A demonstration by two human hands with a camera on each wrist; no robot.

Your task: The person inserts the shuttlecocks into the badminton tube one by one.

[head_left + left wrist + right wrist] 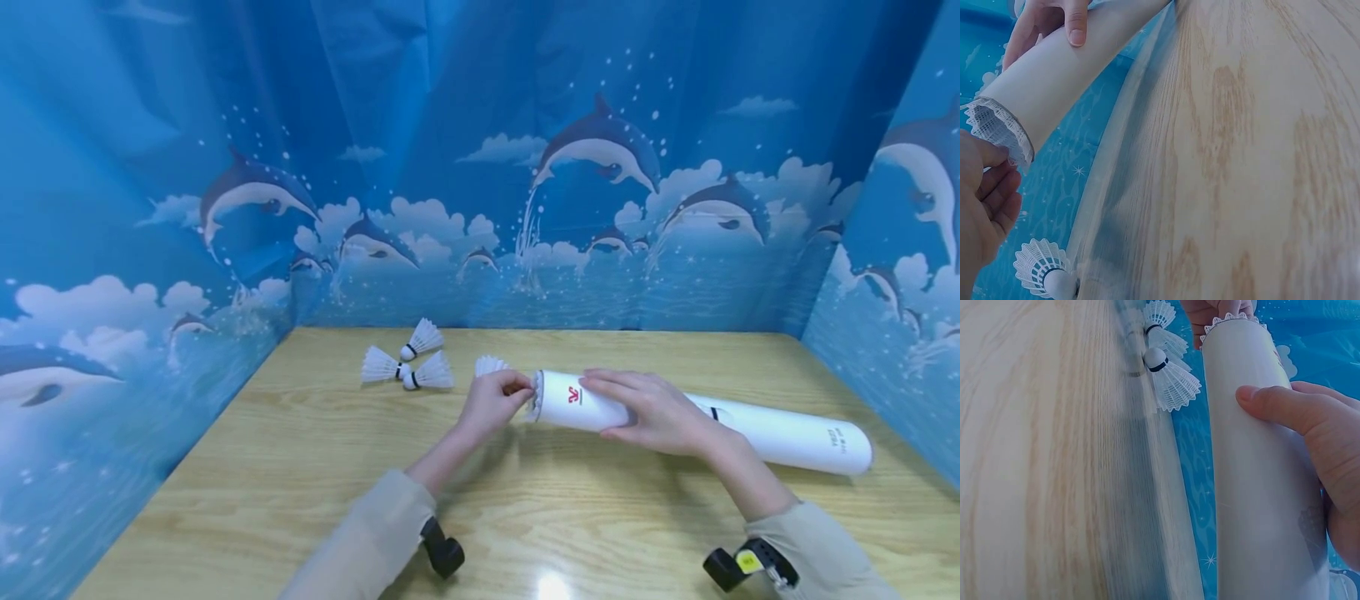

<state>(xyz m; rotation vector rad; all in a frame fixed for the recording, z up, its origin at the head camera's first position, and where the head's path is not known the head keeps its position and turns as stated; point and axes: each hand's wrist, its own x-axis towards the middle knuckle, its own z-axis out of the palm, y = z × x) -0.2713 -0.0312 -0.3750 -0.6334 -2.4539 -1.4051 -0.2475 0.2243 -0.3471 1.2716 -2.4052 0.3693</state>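
A long white shuttlecock tube (795, 437) lies slantwise across the right half of the table in the head view. My right hand (660, 410) grips it from above near its left end, thumb on the near side. At the tube's mouth, the lacy skirt of a plastic shuttlecock (994, 125) shows just inside the rim. My left hand (489, 406) pinches that skirt edge between thumb and forefinger; the cork is hidden inside the tube. Just behind the left hand stands out the white skirt of another shuttlecock (489, 364), partly covered by the hand.
Three loose shuttlecocks lie grouped to the left of the hands: one at the back (424, 337), one at the left (381, 367) and one in front (432, 372). A blue dolphin-print curtain (450, 275) borders the wooden table (570, 508) at the back and sides.
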